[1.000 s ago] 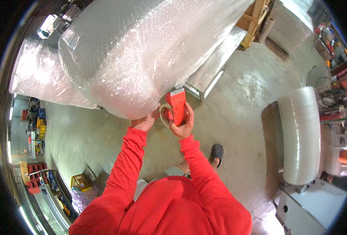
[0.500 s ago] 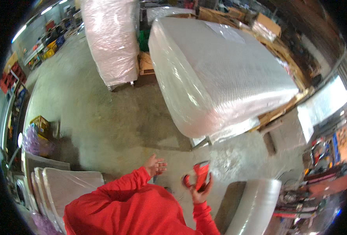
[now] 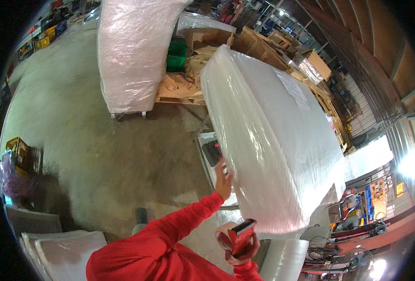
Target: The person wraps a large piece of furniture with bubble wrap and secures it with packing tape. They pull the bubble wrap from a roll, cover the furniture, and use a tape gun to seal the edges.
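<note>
Big bubble-wrapped item on metal stand, fully wrapped as far as visible. Your left hand lies flat w/ fingers spread on its near edge; right hand grips red tape dispenser, held low, clear of wrap. Taping looks still pending.

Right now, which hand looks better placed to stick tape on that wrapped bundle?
Probably the right hand: it grips the red tape dispenser just below the bundle. The left hand lies flat against the wrap, holding nothing.
</note>
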